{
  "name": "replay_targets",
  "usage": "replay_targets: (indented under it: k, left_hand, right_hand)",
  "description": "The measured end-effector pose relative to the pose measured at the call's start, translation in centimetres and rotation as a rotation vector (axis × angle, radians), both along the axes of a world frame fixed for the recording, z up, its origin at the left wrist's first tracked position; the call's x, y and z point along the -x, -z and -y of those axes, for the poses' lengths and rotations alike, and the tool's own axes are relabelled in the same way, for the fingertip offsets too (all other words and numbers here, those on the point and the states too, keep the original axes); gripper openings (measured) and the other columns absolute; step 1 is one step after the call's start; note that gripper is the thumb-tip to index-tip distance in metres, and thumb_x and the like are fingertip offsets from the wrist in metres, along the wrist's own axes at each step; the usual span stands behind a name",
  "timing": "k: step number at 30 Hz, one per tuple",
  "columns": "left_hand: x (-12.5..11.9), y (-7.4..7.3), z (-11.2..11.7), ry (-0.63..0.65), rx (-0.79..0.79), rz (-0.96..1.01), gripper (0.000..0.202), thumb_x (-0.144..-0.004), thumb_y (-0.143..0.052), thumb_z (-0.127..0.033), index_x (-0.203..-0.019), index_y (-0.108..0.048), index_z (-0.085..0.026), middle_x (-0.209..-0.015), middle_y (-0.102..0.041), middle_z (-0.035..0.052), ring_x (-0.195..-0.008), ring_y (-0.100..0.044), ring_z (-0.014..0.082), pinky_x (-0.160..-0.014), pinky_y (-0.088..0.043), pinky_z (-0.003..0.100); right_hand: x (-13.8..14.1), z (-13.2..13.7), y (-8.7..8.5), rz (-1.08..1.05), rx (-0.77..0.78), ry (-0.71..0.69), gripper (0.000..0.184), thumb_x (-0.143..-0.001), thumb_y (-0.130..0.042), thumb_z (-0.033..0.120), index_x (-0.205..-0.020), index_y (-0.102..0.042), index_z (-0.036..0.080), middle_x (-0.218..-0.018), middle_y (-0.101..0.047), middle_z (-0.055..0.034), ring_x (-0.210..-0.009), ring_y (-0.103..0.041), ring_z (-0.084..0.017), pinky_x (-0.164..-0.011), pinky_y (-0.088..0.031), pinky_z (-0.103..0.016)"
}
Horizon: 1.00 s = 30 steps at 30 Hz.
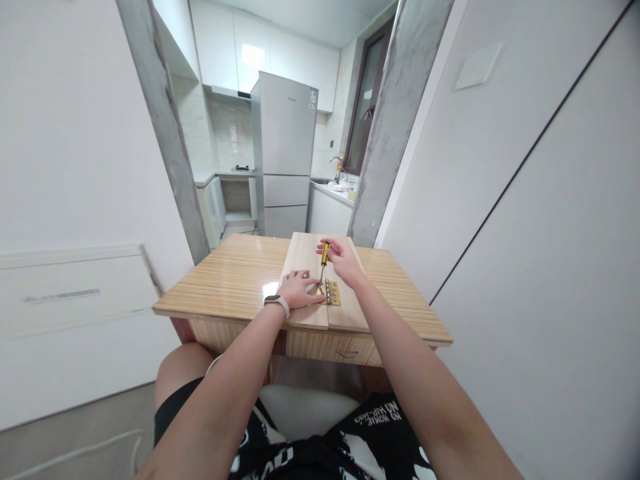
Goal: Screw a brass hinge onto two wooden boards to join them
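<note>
My right hand grips the yellow-and-black handle of a screwdriver, whose shaft points down at a brass-coloured hinge. The hinge lies unfolded across the seam between two pale wooden boards, the left board and the right board. Resting on the left board, my left hand has its fingers spread, with thumb and forefinger at the hinge's left leaf on either side of the screwdriver's tip. Any screw under the tip is too small to make out.
The boards lie on a wood-grain table with a drawer in its front. A white wall panel stands close on the right. Beyond the table are a silver refrigerator and a sink faucet.
</note>
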<state>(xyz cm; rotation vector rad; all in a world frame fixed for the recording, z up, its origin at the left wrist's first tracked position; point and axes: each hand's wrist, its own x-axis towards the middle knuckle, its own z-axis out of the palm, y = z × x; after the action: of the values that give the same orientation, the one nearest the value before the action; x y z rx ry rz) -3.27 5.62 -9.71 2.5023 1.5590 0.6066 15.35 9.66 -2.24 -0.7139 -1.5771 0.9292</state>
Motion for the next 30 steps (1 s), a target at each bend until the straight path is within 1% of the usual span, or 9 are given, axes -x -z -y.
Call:
replay_targets:
  k: [3, 9, 12, 15, 18, 23, 25, 27, 30]
  left_hand:
    - [0.0, 0.0, 0.0, 0.003, -0.003, 0.004, 0.075, -0.075, -0.055, -0.089, -0.135, -0.064, -0.045, -0.155, -0.048, 0.0038, -0.141, -0.038, 0.0386, -0.115, -0.031, 0.057]
    - [-0.1, 0.0, 0.1, -0.006, 0.005, -0.002, 0.074, -0.076, -0.055, -0.088, -0.135, -0.064, -0.045, -0.156, -0.047, 0.0027, -0.143, -0.037, 0.0381, -0.116, -0.031, 0.057]
    - [-0.1, -0.1, 0.1, -0.007, 0.012, -0.005, 0.073, -0.075, -0.056, -0.087, -0.136, -0.063, -0.046, -0.156, -0.047, 0.0021, -0.143, -0.036, 0.0386, -0.116, -0.03, 0.057]
    - [-0.1, -0.2, 0.2, -0.008, 0.017, -0.009, 0.074, -0.076, -0.056, -0.087, -0.136, -0.063, -0.046, -0.156, -0.046, 0.0021, -0.143, -0.035, 0.0385, -0.117, -0.029, 0.057]
    - [-0.2, -0.2, 0.2, -0.016, 0.025, -0.012, 0.074, -0.076, -0.056, -0.088, -0.137, -0.063, -0.046, -0.157, -0.046, 0.0022, -0.144, -0.035, 0.0386, -0.117, -0.029, 0.056]
    - [-0.2, -0.1, 0.2, -0.02, 0.02, -0.012, 0.073, -0.075, -0.058, -0.086, -0.136, -0.063, -0.047, -0.157, -0.046, 0.0017, -0.143, -0.036, 0.0379, -0.117, -0.03, 0.056]
    - [-0.2, -0.1, 0.2, -0.021, 0.019, -0.011, 0.073, -0.075, -0.058, -0.087, -0.136, -0.063, -0.046, -0.156, -0.046, 0.0019, -0.143, -0.036, 0.0383, -0.116, -0.03, 0.056]
    - [-0.2, -0.2, 0.3, -0.019, 0.025, -0.011, 0.074, -0.075, -0.058, -0.087, -0.136, -0.063, -0.046, -0.157, -0.046, 0.0021, -0.144, -0.035, 0.0387, -0.117, -0.029, 0.056]
    - [-0.2, -0.4, 0.4, -0.017, 0.037, -0.014, 0.075, -0.075, -0.057, -0.087, -0.137, -0.063, -0.046, -0.157, -0.045, 0.0021, -0.144, -0.034, 0.0387, -0.117, -0.029, 0.056]
  right_hand:
    - [0.1, 0.2, 0.1, -0.025, -0.015, 0.057, 0.034, -0.083, -0.069, 0.038, -0.112, -0.067, 0.021, -0.098, -0.075, -0.0081, -0.094, -0.074, -0.023, -0.088, -0.059, -0.043]
    - [0.4, 0.5, 0.3, 0.084, -0.114, 0.37, 0.032, -0.076, -0.074, 0.039, -0.103, -0.066, 0.021, -0.087, -0.07, -0.0037, -0.076, -0.069, -0.02, -0.072, -0.057, -0.034]
    - [0.5, 1.0, 0.1, 0.144, -0.163, 0.465, 0.033, -0.077, -0.074, 0.04, -0.104, -0.065, 0.022, -0.08, -0.066, -0.0003, -0.071, -0.064, -0.018, -0.066, -0.054, -0.032]
    - [0.6, 1.2, -0.1, 0.198, -0.199, 0.415, 0.037, -0.08, -0.071, 0.04, -0.114, -0.068, 0.024, -0.083, -0.066, -0.0002, -0.073, -0.063, -0.018, -0.068, -0.055, -0.031]
    - [0.4, 0.9, -0.1, 0.22, -0.202, 0.31, 0.035, -0.086, -0.065, 0.041, -0.115, -0.072, 0.023, -0.097, -0.072, -0.0044, -0.084, -0.067, -0.019, -0.078, -0.057, -0.034]
    - [0.1, 0.4, -0.1, 0.109, -0.09, 0.125, 0.037, -0.093, -0.059, 0.042, -0.123, -0.068, 0.022, -0.12, -0.071, -0.0091, -0.107, -0.072, -0.024, -0.087, -0.058, -0.038]
    - [0.1, 0.5, -0.1, 0.055, -0.05, 0.063, 0.036, -0.09, -0.063, 0.042, -0.12, -0.068, 0.022, -0.12, -0.072, -0.0099, -0.108, -0.072, -0.025, -0.089, -0.059, -0.04]
    - [0.0, 0.7, -0.2, 0.02, -0.03, 0.044, 0.036, -0.087, -0.067, 0.042, -0.115, -0.069, 0.021, -0.111, -0.075, -0.0096, -0.104, -0.074, -0.025, -0.091, -0.059, -0.042]
    - [0.0, 0.8, -0.3, 0.014, -0.047, 0.11, 0.034, -0.082, -0.071, 0.04, -0.11, -0.07, 0.02, -0.101, -0.076, -0.0085, -0.098, -0.074, -0.024, -0.091, -0.059, -0.043]
